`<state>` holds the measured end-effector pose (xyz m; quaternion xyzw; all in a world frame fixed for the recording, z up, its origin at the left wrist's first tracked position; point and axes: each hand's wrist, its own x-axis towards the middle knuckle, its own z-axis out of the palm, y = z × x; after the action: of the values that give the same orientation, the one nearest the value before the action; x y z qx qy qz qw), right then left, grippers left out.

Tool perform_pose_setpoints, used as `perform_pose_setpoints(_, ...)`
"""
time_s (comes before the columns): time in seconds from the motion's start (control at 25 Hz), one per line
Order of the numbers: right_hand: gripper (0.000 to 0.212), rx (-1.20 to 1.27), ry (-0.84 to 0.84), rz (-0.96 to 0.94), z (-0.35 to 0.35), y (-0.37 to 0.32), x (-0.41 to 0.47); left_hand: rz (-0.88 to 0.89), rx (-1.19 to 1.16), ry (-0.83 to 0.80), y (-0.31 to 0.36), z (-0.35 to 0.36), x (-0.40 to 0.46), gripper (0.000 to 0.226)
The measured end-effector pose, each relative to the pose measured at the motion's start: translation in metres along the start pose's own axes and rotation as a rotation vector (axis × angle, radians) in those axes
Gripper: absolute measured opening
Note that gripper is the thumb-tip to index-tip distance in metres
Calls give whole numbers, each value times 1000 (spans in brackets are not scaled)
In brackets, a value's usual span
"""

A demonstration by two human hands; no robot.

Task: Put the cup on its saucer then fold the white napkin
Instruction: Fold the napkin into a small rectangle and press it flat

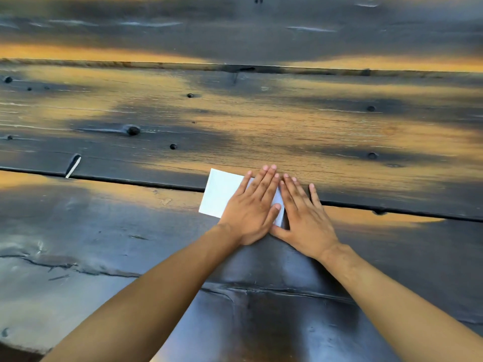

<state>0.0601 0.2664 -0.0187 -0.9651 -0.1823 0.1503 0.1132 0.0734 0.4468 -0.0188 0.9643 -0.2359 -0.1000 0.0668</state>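
Note:
A white napkin [220, 193], folded into a small rectangle, lies flat on the dark wooden table [287, 131] near its middle. My left hand [252, 207] rests palm down on the napkin's right half, fingers spread and pointing away from me. My right hand [303, 218] lies flat beside it, fingers over the napkin's right edge and the bare wood. The two thumbs nearly touch. Only the napkin's left part and a strip between the hands show. No cup or saucer is in view.
The table is made of wide dark planks with gaps between them, knots and patches of orange light. A crack [73, 165] with a pale sliver sits at the left. A raised ridge [274, 292] crosses the near plank.

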Motion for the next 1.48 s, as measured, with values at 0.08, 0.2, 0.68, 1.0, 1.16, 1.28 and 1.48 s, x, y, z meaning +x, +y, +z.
perform_pose_setpoints(0.08,103,-36,-3,15,1,0,0,-37,18,-39,4,6,5,69)
perform_pose_setpoints(0.2,106,-41,-10,4,1,2,0,-96,59,-38,-28,10,-10,72)
perform_pose_setpoints(0.68,107,-91,21,20,3,-4,-1,-102,67,-11,-28,0,-6,70)
perform_pose_setpoints(1.0,104,-82,-13,17,3,-1,0,-252,73,-36,-101,3,-44,77)
perform_pose_setpoints(1.16,104,-74,-8,21,1,-4,-1,-437,22,-30,-115,-9,-53,82)
perform_pose_setpoints(1.28,104,-69,8,24,3,-3,-2,-397,4,110,-70,-7,-32,78)
perform_pose_setpoints(1.48,106,-84,12,13,6,-2,-2,-105,77,-17,-22,18,-21,71)
